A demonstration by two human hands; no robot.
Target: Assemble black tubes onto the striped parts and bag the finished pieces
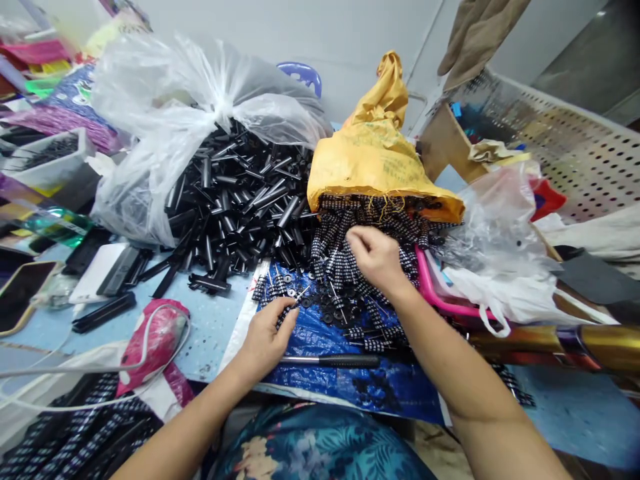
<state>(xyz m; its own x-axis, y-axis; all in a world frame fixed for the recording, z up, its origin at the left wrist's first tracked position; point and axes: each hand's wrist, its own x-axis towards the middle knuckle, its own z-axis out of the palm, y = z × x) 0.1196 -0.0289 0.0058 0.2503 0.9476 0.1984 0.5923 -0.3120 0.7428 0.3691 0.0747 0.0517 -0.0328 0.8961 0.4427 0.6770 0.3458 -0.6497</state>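
My left hand (273, 333) is closed around a black-and-white checked piece with a thin metal rod (303, 293) pointing up and right. Over the heap of similar checked pieces (345, 260), my right hand (373, 257) has its fingers curled together; what they hold, if anything, is hidden. The heap spills from the mouth of a yellow sack (375, 163). Between the hands, small black rings (335, 310) are scattered on a blue plastic sheet (320, 333). A tool with a black handle (350, 361) and a metal shaft lies near the sheet's front.
Black tubes with flanged ends (250, 200) spill from a clear plastic bag (145, 133) at the back left. A phone (25, 293) and a pink pouch (153, 343) lie left. To the right are a pink tray (435, 287), a white plastic bag (500, 293) and a perforated crate (575, 147).
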